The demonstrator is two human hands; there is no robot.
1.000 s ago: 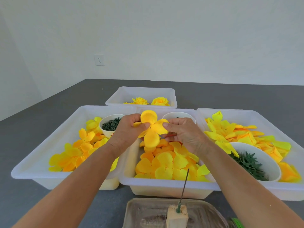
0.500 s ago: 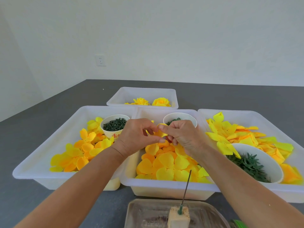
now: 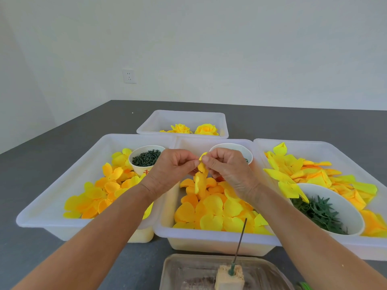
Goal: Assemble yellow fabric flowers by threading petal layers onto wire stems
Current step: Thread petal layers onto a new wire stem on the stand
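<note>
My left hand (image 3: 170, 168) and my right hand (image 3: 228, 170) meet above the middle tray (image 3: 211, 240), both pinching the top of a folded yellow petal layer (image 3: 200, 181) that hangs down between them. Below lies a heap of loose yellow and orange petal layers (image 3: 215, 212) in that tray. A thin dark wire stem (image 3: 240, 240) stands upright in a small foam block (image 3: 230, 278) near the front edge, bare of petals. Two finished yellow flowers (image 3: 194, 129) lie in the far tray (image 3: 182, 117).
The left tray (image 3: 52, 206) holds petals and a cup of small dark green pieces (image 3: 146, 158). The right tray (image 3: 326, 147) holds petals and a bowl of green leaf parts (image 3: 320, 212). A white cup (image 3: 230, 146) sits behind my right hand. The foam block rests in a clear dish (image 3: 184, 268).
The petal layer was spread flat between my hands a second ago; now it is folded and hangs narrow. Both hands have drawn closer together.
</note>
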